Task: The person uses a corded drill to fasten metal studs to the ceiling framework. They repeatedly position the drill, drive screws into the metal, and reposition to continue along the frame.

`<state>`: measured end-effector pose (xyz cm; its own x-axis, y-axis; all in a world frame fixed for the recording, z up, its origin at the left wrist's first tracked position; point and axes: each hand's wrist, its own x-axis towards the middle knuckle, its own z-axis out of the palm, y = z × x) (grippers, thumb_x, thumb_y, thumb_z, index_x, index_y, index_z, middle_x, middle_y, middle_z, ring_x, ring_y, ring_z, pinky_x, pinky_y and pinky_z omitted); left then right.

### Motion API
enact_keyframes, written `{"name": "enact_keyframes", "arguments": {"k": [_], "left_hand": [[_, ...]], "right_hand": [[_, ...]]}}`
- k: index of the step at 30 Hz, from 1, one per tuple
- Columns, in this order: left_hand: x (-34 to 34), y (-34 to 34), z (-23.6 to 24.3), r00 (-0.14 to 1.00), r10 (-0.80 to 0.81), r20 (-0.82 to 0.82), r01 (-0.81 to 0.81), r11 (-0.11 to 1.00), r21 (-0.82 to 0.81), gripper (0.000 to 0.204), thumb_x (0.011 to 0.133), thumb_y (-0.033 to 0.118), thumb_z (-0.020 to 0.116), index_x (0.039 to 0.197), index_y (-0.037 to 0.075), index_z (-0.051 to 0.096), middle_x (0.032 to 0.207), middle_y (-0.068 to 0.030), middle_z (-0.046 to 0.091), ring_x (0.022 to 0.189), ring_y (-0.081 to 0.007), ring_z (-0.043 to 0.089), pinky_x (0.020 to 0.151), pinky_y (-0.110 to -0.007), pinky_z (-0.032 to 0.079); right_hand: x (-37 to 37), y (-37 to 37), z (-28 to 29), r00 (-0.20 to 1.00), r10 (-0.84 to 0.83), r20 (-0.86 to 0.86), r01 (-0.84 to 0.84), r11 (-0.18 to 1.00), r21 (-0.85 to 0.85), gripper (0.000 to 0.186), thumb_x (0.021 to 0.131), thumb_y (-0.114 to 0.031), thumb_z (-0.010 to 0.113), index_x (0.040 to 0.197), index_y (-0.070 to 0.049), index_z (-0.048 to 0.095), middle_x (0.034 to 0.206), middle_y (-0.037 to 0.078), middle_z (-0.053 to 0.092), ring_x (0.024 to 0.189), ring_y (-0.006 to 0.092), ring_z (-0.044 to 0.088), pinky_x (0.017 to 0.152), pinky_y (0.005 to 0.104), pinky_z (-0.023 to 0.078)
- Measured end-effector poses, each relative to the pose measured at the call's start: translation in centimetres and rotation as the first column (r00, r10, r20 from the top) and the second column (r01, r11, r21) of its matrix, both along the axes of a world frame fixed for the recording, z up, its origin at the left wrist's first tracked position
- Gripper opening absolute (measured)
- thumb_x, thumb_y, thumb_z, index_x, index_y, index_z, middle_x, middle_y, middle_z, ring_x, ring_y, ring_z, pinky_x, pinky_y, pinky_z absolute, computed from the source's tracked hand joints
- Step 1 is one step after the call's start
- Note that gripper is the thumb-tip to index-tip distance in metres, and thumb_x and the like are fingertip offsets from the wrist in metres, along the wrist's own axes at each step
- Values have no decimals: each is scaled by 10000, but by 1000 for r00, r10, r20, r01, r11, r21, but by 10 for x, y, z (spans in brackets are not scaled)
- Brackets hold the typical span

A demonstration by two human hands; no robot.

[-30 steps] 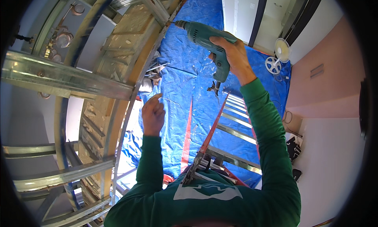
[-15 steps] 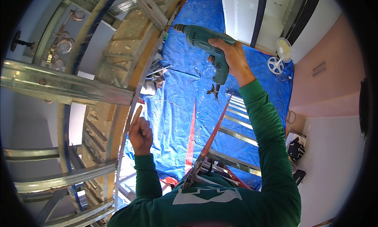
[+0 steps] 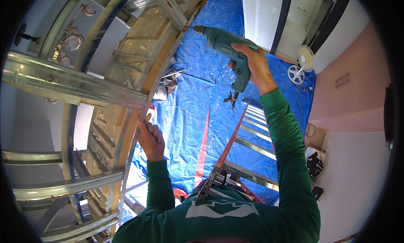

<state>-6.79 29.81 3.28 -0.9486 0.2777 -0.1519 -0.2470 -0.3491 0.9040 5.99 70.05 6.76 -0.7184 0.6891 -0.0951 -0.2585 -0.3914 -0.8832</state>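
My right hand [image 3: 257, 68] is wrapped round the grip of a teal power drill [image 3: 223, 44], held level at the top of the view. Its chuck points left, and the tip of the bit meets or nearly meets the edge of the metal ceiling frame [image 3: 126, 97]. A chuck key [image 3: 230, 99] hangs below the drill's handle. Lower down, my left hand [image 3: 152, 141] is closed at the long metal edge strip [image 3: 136, 135] of that frame, its fingers curled and touching it. Part of the strip lies behind the fingers.
A stepladder [image 3: 229, 148] with red rails stands beneath me. Blue tarpaulin [image 3: 195, 89] covers the floor. A white fan [image 3: 305, 60] stands far right, near a pink wall [image 3: 349, 91]. Bent metal channels [image 3: 67, 186] and a thick tube [image 3: 69, 129] run along the left.
My left index finger, stretched along the edge before, now bends against the strip. The drill and right hand sit slightly further right in the view, which has shifted a little.
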Motion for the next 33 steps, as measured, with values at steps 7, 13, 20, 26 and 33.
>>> {"name": "enact_keyframes", "arguments": {"k": [7, 13, 20, 26, 33], "left_hand": [[2, 8, 2, 998, 57, -35, -58, 998, -17, 592, 1205, 479, 516, 1392, -63, 661, 693, 80, 239, 545, -36, 194, 402, -233, 196], [2, 6, 4, 1000, 18, -23, -19, 1000, -10, 531, 1209, 446, 526, 1373, -35, 681, 711, 79, 249, 546, -33, 221, 420, -238, 209], [3, 9, 5, 998, 63, 3, -63, 998, -28, 515, 1203, 442, 545, 1356, -29, 689, 712, 82, 245, 547, -32, 221, 426, -235, 191], [3, 9, 6, 997, 73, 19, -73, 997, -15, 512, 1201, 438, 553, 1357, -28, 699, 711, 85, 238, 551, -28, 217, 436, -232, 173], [2, 7, 3, 999, 42, 22, -42, 999, -1, 529, 1199, 435, 559, 1389, -42, 687, 707, 90, 247, 555, -21, 227, 444, -230, 175]], "right_hand": [[-1, 2, -4, 1000, 24, -2, -24, 1000, 12, 463, 971, -292, 814, 1247, 63, 707, 928, 153, 730, 646, 230, 737, 575, 341, 596], [-2, 13, -11, 993, 109, -51, -114, 989, -95, 506, 968, -330, 810, 1286, 54, 719, 952, 190, 765, 658, 258, 748, 600, 369, 606], [-7, 29, -20, 964, 218, -154, -245, 952, -184, 521, 1022, -397, 744, 1308, 33, 683, 999, 226, 772, 714, 272, 763, 681, 416, 640], [-9, 45, -12, 938, 287, -194, -326, 921, -211, 492, 1067, -380, 688, 1365, 10, 654, 1047, 264, 779, 730, 259, 780, 699, 405, 663], [-7, 35, -9, 997, 21, 70, -42, 949, 313, 472, 954, -200, 857, 1358, 9, 729, 1025, 137, 786, 711, 210, 758, 653, 336, 636]]}}
